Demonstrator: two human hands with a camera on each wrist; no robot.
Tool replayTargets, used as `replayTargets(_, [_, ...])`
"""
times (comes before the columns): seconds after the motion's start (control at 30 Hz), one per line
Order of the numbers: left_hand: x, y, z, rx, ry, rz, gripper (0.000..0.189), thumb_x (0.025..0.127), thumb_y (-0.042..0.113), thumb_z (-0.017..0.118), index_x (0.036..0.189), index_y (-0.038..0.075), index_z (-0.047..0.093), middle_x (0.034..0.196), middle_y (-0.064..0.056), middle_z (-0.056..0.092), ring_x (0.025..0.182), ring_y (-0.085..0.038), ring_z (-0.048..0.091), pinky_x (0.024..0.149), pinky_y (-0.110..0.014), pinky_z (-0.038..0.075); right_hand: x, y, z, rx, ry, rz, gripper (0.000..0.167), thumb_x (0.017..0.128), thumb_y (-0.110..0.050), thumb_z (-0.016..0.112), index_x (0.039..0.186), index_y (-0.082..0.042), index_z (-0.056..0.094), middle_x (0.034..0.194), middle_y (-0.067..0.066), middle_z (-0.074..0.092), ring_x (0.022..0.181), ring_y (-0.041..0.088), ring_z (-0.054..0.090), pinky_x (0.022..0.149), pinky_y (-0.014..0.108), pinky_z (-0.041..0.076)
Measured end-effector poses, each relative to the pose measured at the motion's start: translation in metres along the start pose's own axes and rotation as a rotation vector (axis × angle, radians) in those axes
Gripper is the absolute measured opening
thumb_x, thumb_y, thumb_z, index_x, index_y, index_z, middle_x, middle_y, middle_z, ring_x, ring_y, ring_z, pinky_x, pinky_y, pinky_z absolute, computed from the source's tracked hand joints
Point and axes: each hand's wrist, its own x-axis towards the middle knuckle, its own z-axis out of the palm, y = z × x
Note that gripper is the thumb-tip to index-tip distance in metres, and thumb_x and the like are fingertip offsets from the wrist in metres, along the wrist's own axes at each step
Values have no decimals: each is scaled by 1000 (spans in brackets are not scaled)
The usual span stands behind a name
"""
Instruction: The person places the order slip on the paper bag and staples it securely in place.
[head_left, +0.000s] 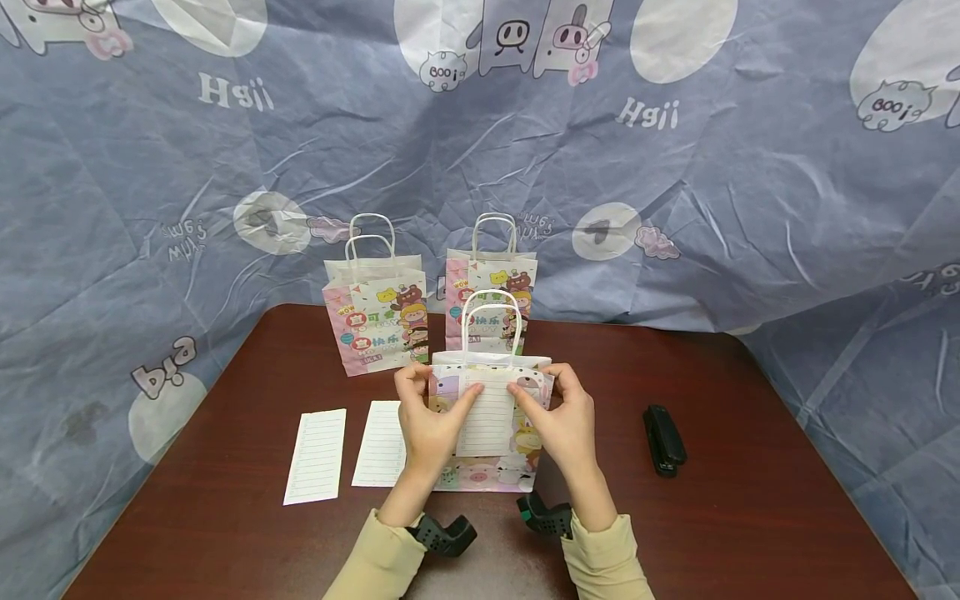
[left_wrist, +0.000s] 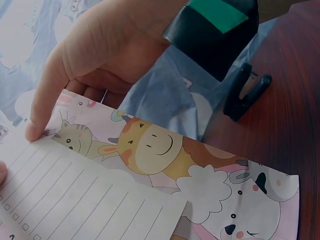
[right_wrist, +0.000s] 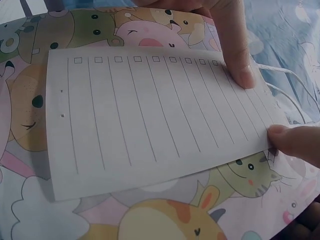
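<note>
A gift bag (head_left: 480,477) with cartoon animals and white handles (head_left: 491,307) stands in front of me, with a lined checklist sheet (head_left: 486,425) flat against its front. My left hand (head_left: 429,429) pinches the sheet and bag near the top, thumb in front and fingers behind. On the other side, my right hand (head_left: 567,425) grips them the same way. The right wrist view shows both thumbs pressing the sheet (right_wrist: 150,115) near its upper end. The fingers behind the bag are mostly hidden.
Two more gift bags, one at the back left (head_left: 382,321) and one behind the held bag (head_left: 487,267), stand on the brown table (head_left: 720,500). A lined sheet (head_left: 316,457) and another sheet (head_left: 378,446) lie left. A black stapler (head_left: 664,440) lies right.
</note>
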Motion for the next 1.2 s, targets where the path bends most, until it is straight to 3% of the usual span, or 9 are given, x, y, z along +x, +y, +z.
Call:
replayTargets(0.07, [0, -2, 1, -13, 8, 11, 67, 64, -7, 82, 111, -9, 35, 87, -22, 53, 72, -27, 51, 60, -30, 40, 0, -5, -1, -4, 0, -14, 29, 72, 2, 78, 89, 5, 55, 77, 17, 65, 61, 11, 56, 50, 16, 45])
replayTargets(0.23, [-2, -24, 4, -20, 31, 45, 82, 62, -2, 86, 126, -4, 35, 108, -21, 48, 66, -22, 46, 59, -28, 36, 1, 17, 3, 11, 3, -7, 27, 73, -5, 80, 89, 0, 58, 81, 12, 66, 65, 9, 58, 51, 17, 46])
replayTargets(0.4, [-4, -37, 5, -10, 24, 5, 86, 64, 11, 87, 132, 4, 36, 126, -8, 48, 62, -14, 43, 57, -27, 34, 1, 32, 5, 32, -1, -15, 28, 74, -12, 81, 90, -5, 59, 84, 8, 67, 66, 10, 59, 52, 20, 47])
replayTargets(0.6, [-2, -38, 1, -39, -15, -26, 81, 66, 16, 87, 132, 6, 40, 117, -8, 59, 73, -13, 49, 62, -23, 38, 1, 32, 4, 29, -7, -28, 27, 73, -14, 82, 87, -7, 59, 80, 5, 65, 64, 12, 58, 50, 27, 47])
replayTargets(0.73, [-1, -38, -1, -1, -12, -13, 77, 65, 19, 88, 128, 6, 45, 102, -8, 61, 68, -14, 43, 56, -25, 34, 2, 31, 3, -23, 15, -58, 27, 71, -17, 83, 83, -9, 61, 74, -1, 61, 64, 10, 53, 51, 24, 41])
replayTargets(0.9, [1, -37, -2, 67, 22, 8, 72, 61, 21, 90, 122, 8, 53, 84, -7, 51, 68, -16, 38, 58, -29, 31, 4, 34, 2, -77, 79, -185, 29, 65, -17, 87, 79, -9, 64, 87, 4, 55, 88, 18, 48, 72, 29, 36])
replayTargets(1.07, [1, -36, -2, 115, 34, 4, 66, 59, 23, 90, 116, 11, 59, 101, -6, 57, 83, -17, 41, 68, -30, 33, 4, 36, 4, -16, 77, -217, 30, 64, -12, 87, 80, -9, 62, 105, 12, 53, 102, 23, 48, 85, 34, 37])
replayTargets(1.2, [1, -35, -2, 80, 19, -8, 63, 61, 20, 90, 115, 10, 59, 114, -6, 59, 91, -21, 43, 76, -31, 33, 2, 19, 3, 6, 62, -194, 34, 64, -3, 85, 84, -1, 58, 95, 14, 60, 87, 24, 54, 78, 25, 40])
